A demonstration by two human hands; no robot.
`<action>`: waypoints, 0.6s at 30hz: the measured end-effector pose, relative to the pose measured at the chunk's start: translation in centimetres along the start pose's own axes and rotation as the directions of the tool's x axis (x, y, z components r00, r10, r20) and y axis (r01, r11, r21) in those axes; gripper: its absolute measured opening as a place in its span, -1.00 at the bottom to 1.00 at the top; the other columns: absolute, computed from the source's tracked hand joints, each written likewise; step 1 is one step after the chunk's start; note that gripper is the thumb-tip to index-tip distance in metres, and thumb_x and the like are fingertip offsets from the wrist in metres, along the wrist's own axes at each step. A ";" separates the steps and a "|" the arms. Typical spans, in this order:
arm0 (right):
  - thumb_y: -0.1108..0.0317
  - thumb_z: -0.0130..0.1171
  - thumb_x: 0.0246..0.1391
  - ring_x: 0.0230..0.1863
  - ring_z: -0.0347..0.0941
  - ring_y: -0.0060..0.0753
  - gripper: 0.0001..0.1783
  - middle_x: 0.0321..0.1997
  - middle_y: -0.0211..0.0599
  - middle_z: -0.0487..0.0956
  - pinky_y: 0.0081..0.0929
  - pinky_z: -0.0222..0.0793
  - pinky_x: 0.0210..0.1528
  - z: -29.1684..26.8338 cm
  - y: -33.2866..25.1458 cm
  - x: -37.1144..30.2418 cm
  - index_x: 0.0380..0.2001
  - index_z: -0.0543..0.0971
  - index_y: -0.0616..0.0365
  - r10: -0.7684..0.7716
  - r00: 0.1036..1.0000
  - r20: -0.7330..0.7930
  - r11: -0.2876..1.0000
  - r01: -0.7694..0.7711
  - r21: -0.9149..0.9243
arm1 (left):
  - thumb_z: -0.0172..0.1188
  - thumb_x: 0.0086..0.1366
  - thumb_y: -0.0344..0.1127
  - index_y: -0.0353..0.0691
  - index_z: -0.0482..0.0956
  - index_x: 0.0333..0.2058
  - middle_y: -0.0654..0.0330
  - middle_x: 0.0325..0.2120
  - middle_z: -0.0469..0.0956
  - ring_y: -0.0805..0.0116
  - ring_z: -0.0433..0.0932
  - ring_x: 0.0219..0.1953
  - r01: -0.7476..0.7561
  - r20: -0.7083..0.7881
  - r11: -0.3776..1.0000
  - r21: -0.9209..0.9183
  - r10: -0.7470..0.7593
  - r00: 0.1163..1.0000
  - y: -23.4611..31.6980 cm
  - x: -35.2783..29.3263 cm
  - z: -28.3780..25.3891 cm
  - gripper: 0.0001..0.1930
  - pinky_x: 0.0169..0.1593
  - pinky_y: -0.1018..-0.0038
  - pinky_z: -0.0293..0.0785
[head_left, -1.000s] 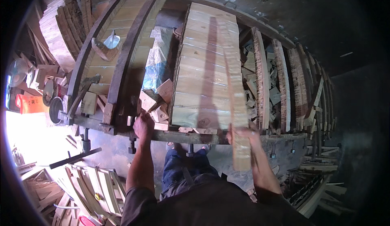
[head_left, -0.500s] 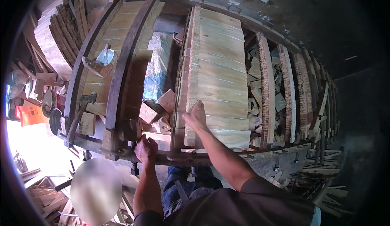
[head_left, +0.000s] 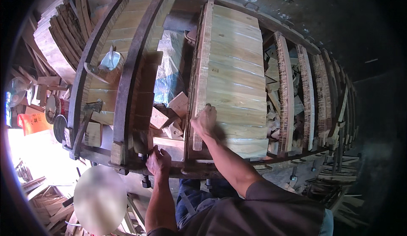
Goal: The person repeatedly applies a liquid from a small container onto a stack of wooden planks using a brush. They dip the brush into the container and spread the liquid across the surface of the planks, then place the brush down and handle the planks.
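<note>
My right hand (head_left: 204,120) is closed over the near part of a long pale wooden bar (head_left: 205,58). The bar stands along the left edge of a panel of pale planks (head_left: 235,72), with whitish streaks at the joints. At the front rail (head_left: 203,170) of the rack, my left hand (head_left: 159,161) has its fingers curled beside a dark threaded bolt (head_left: 146,181) and the end of a wooden block. What the left fingers grip is hidden.
Dark clamping beams (head_left: 140,62) cross another panel on the left, where a container with a whitish tool (head_left: 110,61) and a hatchet (head_left: 91,108) rest. Wood offcuts (head_left: 159,117) lie below the rack. More edge-on boards (head_left: 286,92) stand to the right. A blurred oval (head_left: 100,200) covers the lower left.
The view has shifted slightly, so the rack appears farther right. The bar's near end sits a little farther from the front rail. Both hands keep about the same grip.
</note>
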State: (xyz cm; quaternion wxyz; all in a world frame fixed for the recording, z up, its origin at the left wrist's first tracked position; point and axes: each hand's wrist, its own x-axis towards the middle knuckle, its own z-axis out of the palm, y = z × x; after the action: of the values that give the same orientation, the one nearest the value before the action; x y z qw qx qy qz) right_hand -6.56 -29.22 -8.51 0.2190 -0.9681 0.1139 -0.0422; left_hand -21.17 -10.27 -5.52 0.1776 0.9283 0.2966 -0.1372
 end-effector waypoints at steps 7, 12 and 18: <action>0.31 0.37 -0.35 -0.06 0.41 0.16 -0.36 -0.16 0.17 0.47 -0.04 0.34 0.06 0.6 0.2 1.1 -0.15 0.41 0.43 0.020 0.996 -0.089 1.000 -0.021 -0.007 | 0.04 0.21 -0.13 -0.14 0.58 -0.08 -0.07 -0.20 0.63 -0.06 0.62 -0.16 0.011 0.046 1.000 -0.003 -0.010 0.999 0.8 0.0 -0.8 -0.63 -0.07 0.11 0.50; -0.08 0.41 -0.17 0.19 0.31 0.27 -0.03 0.13 0.38 0.40 0.00 0.14 0.30 1.6 0.2 3.2 0.13 0.33 0.49 -0.026 1.000 -0.014 0.998 0.025 -0.062 | 0.02 0.20 -0.14 -0.14 0.58 -0.14 -0.10 -0.26 0.63 -0.12 0.60 -0.19 -0.034 0.027 0.998 -0.045 0.036 0.999 -1.3 -0.2 0.5 -0.67 -0.08 0.05 0.50; 0.37 0.19 -0.24 -0.04 0.37 0.24 -0.48 -0.09 0.30 0.38 -0.08 0.30 0.15 0.9 -0.5 4.1 -0.21 0.36 0.53 0.032 0.999 -0.004 0.993 -0.031 0.112 | 0.08 0.17 -0.18 -0.13 0.61 -0.21 -0.06 -0.32 0.64 -0.12 0.63 -0.30 -0.062 -0.104 0.997 -0.043 0.057 0.993 -0.1 0.2 -0.2 -0.73 -0.19 0.04 0.54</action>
State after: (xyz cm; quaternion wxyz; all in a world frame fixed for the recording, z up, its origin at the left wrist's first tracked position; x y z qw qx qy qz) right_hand -2.38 -29.36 -8.99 0.2731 -0.9523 0.1271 -0.0480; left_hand -21.00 -10.02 -5.44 0.1875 0.9382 0.2805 -0.0770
